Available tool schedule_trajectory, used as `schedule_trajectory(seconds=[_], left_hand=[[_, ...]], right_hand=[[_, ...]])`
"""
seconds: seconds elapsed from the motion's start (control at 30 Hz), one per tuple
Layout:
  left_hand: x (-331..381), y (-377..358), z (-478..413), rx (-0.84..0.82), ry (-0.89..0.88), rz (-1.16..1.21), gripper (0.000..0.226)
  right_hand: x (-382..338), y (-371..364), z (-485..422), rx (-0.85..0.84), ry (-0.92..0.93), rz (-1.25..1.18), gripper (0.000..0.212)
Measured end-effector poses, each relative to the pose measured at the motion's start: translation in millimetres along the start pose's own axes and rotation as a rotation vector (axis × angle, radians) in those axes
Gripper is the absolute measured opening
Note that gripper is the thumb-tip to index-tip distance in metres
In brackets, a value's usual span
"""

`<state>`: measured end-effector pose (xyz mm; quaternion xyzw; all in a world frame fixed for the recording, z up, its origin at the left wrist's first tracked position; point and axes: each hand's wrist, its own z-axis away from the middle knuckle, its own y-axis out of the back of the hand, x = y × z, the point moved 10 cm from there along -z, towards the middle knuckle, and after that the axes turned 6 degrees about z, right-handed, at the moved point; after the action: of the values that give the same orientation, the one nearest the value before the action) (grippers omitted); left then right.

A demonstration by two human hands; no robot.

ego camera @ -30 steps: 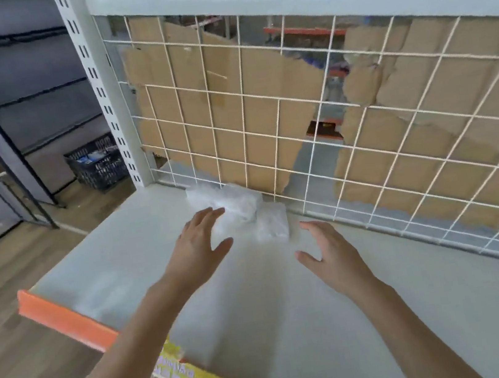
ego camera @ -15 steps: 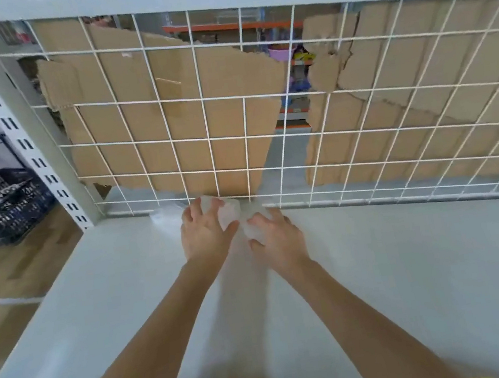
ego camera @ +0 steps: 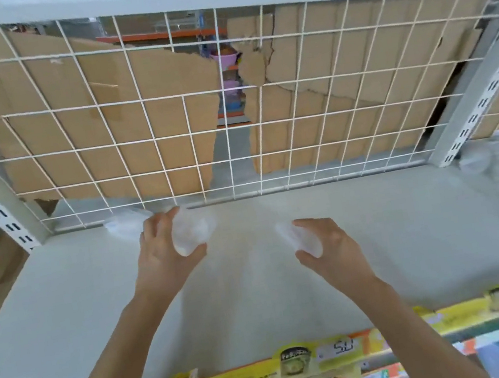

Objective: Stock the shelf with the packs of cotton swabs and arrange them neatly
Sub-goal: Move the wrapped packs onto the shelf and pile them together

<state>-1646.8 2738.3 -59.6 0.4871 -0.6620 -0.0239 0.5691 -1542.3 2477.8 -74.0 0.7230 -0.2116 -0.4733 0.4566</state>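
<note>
We see both hands mid-frame over the shelf (ego camera: 394, 232), each curled on a clear pack of cotton swabs. The left hand (ego camera: 165, 263) pinches the left pack (ego camera: 191, 233) between thumb and fingers, and the right hand (ego camera: 337, 251) grips the right pack (ego camera: 299, 239). The third pack (ego camera: 124, 224) lies on the shelf left of centre, against the wire grid (ego camera: 232, 126) at the back, just beside the left hand's fingers.

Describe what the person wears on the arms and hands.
Nothing is worn that shows. The left forearm and right forearm are bare to the frame's lower edge, with no sleeve in view. The left hand and right hand have no glove, and no ring, watch or bracelet shows, though the picture is slightly blurred.
</note>
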Motion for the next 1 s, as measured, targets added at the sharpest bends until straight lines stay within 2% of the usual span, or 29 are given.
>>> schedule_trajectory(seconds=[0.13, 0.37, 0.67, 0.77, 1.0], left_hand=[[33.0, -11.4, 30.3, -0.039, -0.073, 0.034, 0.075], [111.8, -51.2, 75.2, -0.034, -0.117, 0.124, 0.075], [250.6, -156.9, 154.8, -0.229, -0.282, 0.201, 0.075], [285.0, -187.6, 180.5, -0.267, -0.332, 0.201, 0.068], [365.5, -256.7, 217.4, -0.388, -0.420, 0.235, 0.069]], right_hand=[[45.4, 55.1, 45.8, 0.186, -0.034, -0.048, 0.050], [135.8, 149.4, 142.1, 0.393, -0.141, -0.021, 0.051], [265.0, 243.2, 273.9, 0.492, -0.375, -0.057, 0.050], [303.7, 264.7, 317.5, 0.543, -0.438, -0.073, 0.050], [365.0, 310.1, 395.4, 0.632, -0.586, -0.011, 0.051]])
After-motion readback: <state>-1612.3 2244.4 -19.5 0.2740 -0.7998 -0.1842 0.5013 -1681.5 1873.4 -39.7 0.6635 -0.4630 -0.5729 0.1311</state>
